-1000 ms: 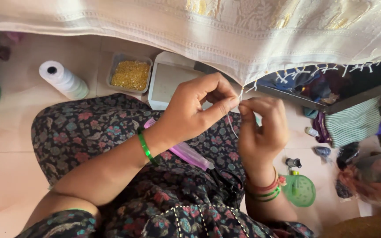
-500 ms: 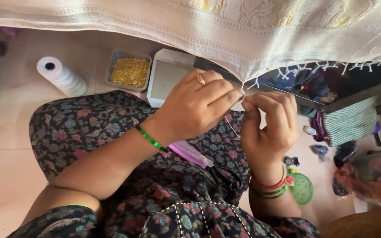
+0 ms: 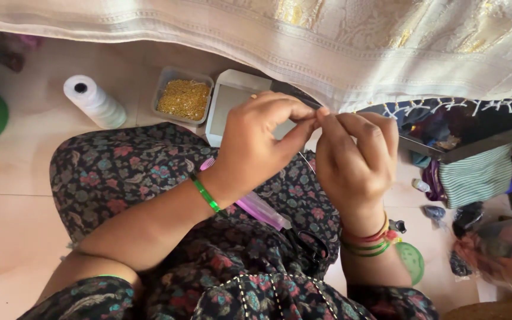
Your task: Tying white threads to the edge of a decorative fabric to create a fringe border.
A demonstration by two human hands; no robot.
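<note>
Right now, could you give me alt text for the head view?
Left hand and right hand pinch together at the fringed edge of a cream cloth, above a floral lap; a tray of yellow beads and white thread spool lie behind.

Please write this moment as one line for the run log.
left hand: fingertips pinched at cloth edge | right hand: fingertips meet the left | lap: pink tube | floor: tray of gold beads, white thread cone

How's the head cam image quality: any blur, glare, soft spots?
Head view: soft even daylight, no hard glare; both hands, left and right, are sharp; the bag at lower right is blurred; the pale cloth along the top is bright but keeps its woven pattern.
</note>
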